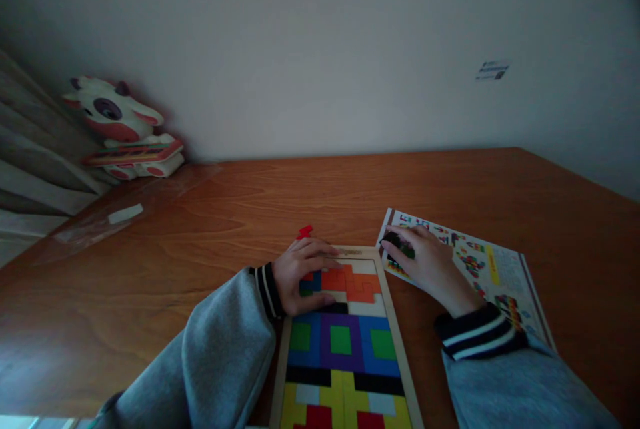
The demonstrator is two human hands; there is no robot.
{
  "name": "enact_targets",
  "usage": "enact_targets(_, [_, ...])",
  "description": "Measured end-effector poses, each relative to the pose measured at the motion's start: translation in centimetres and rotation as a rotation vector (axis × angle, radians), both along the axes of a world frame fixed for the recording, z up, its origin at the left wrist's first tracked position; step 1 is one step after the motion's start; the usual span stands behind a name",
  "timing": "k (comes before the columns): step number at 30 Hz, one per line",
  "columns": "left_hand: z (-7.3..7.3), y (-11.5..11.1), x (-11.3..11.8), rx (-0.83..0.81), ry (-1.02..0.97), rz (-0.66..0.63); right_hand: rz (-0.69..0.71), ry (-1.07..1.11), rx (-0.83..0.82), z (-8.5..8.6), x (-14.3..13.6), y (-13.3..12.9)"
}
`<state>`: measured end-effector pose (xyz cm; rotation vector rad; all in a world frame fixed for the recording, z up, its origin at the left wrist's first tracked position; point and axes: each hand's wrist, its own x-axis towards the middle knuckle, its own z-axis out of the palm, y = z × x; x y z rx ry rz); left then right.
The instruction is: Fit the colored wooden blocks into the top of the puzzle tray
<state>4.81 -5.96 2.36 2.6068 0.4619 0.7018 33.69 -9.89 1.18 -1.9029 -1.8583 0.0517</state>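
My left hand [303,276] lies over the upper left of a wooden-framed puzzle board [404,362], its fingers apart and touching the pieces. Orange pieces [353,282] show beside its fingertips, and whatever is under the palm is hidden. Below are blue, purple and green squares [341,340], then black, yellow, white and red pieces. A red piece [305,232] sits on the table just past my left knuckles. Over the left end of a printed sheet, my right hand [425,257] has its thumb and fingers curled round a dark block [395,240], partly hidden and blurred.
The printed sheet [500,269] with colourful block pictures lies right of the board on the wooden table [280,189]. A cow-shaped toy [125,126] stands at the back left by a curtain [40,156]. A pale strip [125,214] is on the table's left side. Behind rises a wall [320,56].
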Motion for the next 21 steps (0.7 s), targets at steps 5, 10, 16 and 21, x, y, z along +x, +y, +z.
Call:
enact_targets(5, [0.1,0.0,0.0,0.026,-0.005,-0.015,0.071,-0.003,0.040,-0.4,-0.1,1.0])
enact_targets(10, [0.1,0.2,0.1,0.040,-0.021,-0.031,0.131,0.051,0.100,-0.7,0.5,2.1])
enact_targets(16, [-0.3,0.3,0.0,0.042,-0.017,-0.050,0.097,0.085,0.163,0.9,-0.1,1.3])
enact_targets(21, [-0.4,0.4,0.0,0.024,-0.030,-0.075,0.335,0.172,0.134,2.5,-1.8,-1.7])
